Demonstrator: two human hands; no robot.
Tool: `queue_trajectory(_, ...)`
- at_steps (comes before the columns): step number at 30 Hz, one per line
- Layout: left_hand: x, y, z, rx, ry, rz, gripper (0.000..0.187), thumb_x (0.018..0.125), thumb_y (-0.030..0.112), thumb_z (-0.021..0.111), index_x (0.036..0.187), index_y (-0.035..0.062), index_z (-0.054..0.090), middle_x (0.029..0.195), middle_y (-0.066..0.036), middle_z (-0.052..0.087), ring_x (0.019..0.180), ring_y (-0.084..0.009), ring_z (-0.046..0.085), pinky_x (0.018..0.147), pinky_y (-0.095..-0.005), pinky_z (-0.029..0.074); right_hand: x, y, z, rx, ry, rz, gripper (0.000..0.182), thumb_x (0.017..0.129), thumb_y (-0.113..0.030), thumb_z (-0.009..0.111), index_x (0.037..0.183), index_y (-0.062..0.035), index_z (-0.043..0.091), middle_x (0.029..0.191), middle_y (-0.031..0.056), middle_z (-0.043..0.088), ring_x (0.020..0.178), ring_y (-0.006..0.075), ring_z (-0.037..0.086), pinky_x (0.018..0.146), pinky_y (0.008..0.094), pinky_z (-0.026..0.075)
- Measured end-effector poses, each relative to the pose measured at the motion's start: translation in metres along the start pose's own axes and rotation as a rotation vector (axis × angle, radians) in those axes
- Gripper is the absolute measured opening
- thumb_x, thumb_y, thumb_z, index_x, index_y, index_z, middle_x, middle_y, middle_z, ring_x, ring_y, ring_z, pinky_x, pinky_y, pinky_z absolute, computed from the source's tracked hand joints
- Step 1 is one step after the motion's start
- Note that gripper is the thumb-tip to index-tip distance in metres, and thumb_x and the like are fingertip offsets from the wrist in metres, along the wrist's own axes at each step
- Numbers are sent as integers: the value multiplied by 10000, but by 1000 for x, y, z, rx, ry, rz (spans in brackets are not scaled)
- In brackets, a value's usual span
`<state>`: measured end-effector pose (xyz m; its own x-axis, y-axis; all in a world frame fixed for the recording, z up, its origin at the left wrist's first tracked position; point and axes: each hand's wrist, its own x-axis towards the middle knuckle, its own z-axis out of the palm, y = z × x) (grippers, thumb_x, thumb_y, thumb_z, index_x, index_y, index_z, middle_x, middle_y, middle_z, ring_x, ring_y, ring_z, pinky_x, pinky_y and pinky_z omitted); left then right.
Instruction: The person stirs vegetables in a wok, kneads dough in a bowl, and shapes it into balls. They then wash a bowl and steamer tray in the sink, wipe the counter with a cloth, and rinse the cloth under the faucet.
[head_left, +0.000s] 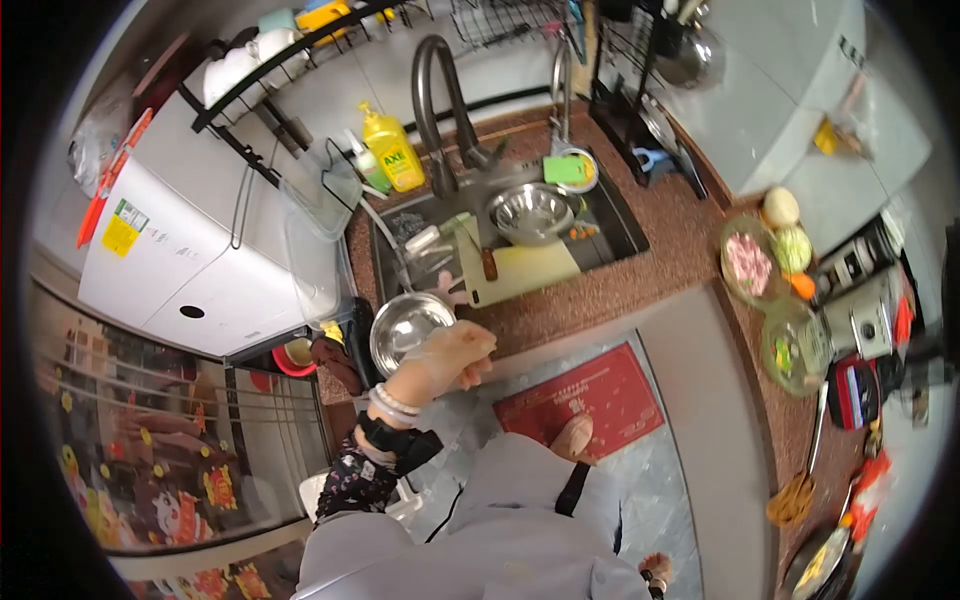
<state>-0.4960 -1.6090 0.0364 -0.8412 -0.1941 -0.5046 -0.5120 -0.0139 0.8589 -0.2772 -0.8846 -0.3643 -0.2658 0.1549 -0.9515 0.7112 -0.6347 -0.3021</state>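
My left hand (450, 358), with white bracelets and a black strap at the wrist, is over the right side of a shiny metal bowl (398, 318). Its fingers are loosely bent, with nothing visible between them, and it overlaps the rim in this view. The bowl sits at the counter's front edge, left of the sink. Low at the right of my body hangs my right hand (656, 568), small and blurred, its fingers indistinct. Beyond the bowl, a pale cutting board (535, 272) lies across the sink (625, 235), with a wooden-handled knife (488, 262) on it.
A metal colander (532, 212) stands in the sink below the dark faucet (420, 90). Behind is a yellow soap bottle (395, 152). On the right counter are a bowl of pink meat (748, 262) and a glass bowl (795, 350). A red mat (610, 395) lies on the floor.
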Motion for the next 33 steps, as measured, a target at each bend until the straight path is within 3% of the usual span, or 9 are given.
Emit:
queue_trajectory(4,19,5,-71,76,-112,270,277,920,227,613,1087,6,599,809,-43,650,641,-108,615,542,-210,496,13,-96,103,-63,233,-287,220,858,-216,511,664,-119,472,574,39,503,502,241,519,474,390,434)
queue_trajectory(9,115,34,-154,355,187,-325,301,887,250,649,1050,1,600,721,-57,619,531,-146,586,468,-253,503,-49,-184,285,-361,38,-566,191,847,-274,659,868,-118,551,617,34,565,501,174,556,426,300,444)
queue_trajectory(11,174,-2,-203,435,175,-228,241,884,221,636,947,-12,638,734,-98,639,573,-234,615,487,-383,508,-90,-185,338,-468,-24,-665,216,851,-273,668,907,-105,546,623,41,573,509,167,570,419,284,453)
queue_trajectory(16,307,-79,-258,2133,-335,588,286,871,146,525,1105,169,688,1159,-9,638,1157,-245,552,904,-334,483,-129,-131,370,-551,5,-675,221,857,-246,654,937,-72,545,648,76,612,480,184,587,394,287,466)
queue_trajectory(19,341,-84,-244,2008,-570,182,276,862,145,525,1083,139,689,1192,-15,652,1137,-265,587,884,-364,502,-149,-76,346,-604,151,-513,216,858,-233,635,948,-57,549,662,102,634,461,195,589,375,305,464)
queue_trajectory(21,331,-90,-244,1666,-36,480,285,832,156,553,1084,113,681,1029,-116,696,945,-300,673,812,-400,527,-158,-43,319,-561,229,-423,194,843,-213,626,939,-56,564,653,108,636,467,211,593,379,330,468)
queue_trajectory(25,292,-29,-235,1598,-337,21,362,982,269,419,1280,92,522,1070,-234,637,963,-374,636,802,-490,502,-167,8,273,-416,320,-265,181,817,-192,616,934,-57,585,658,127,628,463,243,579,396,346,457)
queue_trajectory(29,253,1,-227,710,110,-72,165,935,175,540,932,53,650,758,-58,605,728,-185,622,547,-343,504,-163,39,267,-385,347,-273,199,820,-192,614,940,-36,583,661,133,625,471,232,581,389,343,457)
queue_trajectory(33,235,-3,-206,282,187,24,144,872,123,624,954,12,583,783,-55,624,690,-167,616,562,-307,502,-148,60,285,-393,284,-346,230,840,-212,619,962,-21,577,645,122,625,458,203,582,380,331,456)
